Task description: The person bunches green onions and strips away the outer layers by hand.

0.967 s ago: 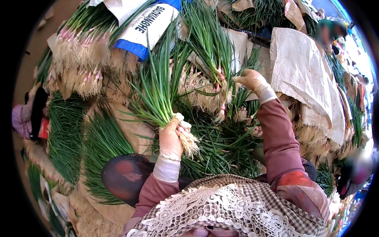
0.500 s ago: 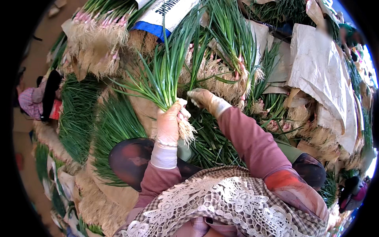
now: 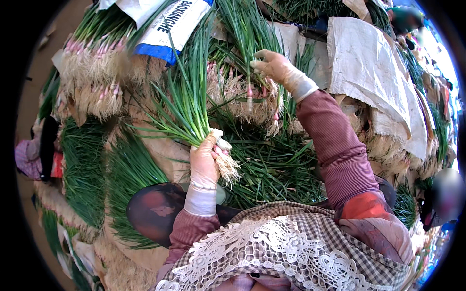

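Note:
My left hand (image 3: 206, 160), in a thin pale glove, grips a bunch of green onions (image 3: 187, 99) near the white bulbs, with the roots hanging below my fist and the green leaves fanning up and left. My right hand (image 3: 274, 65), also gloved, reaches forward and pinches a single green onion stalk (image 3: 249, 92) lifted from the loose pile (image 3: 242, 104) ahead. Its pink bulb and roots hang below my fingers.
Bundled green onions with pale roots (image 3: 94, 87) are stacked at left and all around. Loose leaves (image 3: 272, 167) lie in front of me. A white and blue sack (image 3: 170, 26) lies at the top, and grey woven sacks (image 3: 369, 68) cover heaps at right.
My right hand has moved from next to the bunch out to the far pile and picked up one stalk. My left hand still holds the bunch, slightly lower.

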`<state>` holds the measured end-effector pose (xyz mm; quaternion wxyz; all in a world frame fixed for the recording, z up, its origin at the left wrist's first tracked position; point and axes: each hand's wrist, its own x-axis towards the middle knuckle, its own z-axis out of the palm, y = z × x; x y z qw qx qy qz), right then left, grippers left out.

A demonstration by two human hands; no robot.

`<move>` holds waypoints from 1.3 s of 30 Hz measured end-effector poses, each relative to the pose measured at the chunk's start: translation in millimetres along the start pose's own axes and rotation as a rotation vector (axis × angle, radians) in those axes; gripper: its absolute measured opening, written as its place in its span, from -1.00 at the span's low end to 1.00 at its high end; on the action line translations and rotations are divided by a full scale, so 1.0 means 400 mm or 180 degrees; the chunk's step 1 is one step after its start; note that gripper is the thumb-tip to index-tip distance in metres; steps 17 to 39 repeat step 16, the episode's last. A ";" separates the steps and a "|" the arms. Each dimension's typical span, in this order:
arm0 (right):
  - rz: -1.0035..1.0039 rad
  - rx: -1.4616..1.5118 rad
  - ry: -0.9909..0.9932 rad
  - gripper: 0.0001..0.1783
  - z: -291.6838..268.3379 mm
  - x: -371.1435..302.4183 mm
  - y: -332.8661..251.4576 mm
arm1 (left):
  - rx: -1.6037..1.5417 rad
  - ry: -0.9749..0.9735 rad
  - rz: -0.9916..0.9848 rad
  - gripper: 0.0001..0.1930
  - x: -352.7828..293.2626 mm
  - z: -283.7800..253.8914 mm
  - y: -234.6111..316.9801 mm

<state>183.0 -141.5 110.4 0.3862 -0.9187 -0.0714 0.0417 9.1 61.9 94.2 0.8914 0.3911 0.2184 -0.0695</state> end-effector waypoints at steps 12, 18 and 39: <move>0.1042 0.1753 -0.0066 -0.79 0.138 -0.300 0.101 | -0.0064 -0.0190 -0.0172 -0.93 0.017 -0.022 -0.040; 0.0237 0.1913 0.0082 -0.81 0.093 -0.271 0.097 | -0.0353 -0.0116 -0.0466 -0.92 0.015 -0.014 -0.032; 0.0237 0.1913 0.0082 -0.81 0.093 -0.271 0.097 | -0.0353 -0.0116 -0.0466 -0.92 0.015 -0.014 -0.032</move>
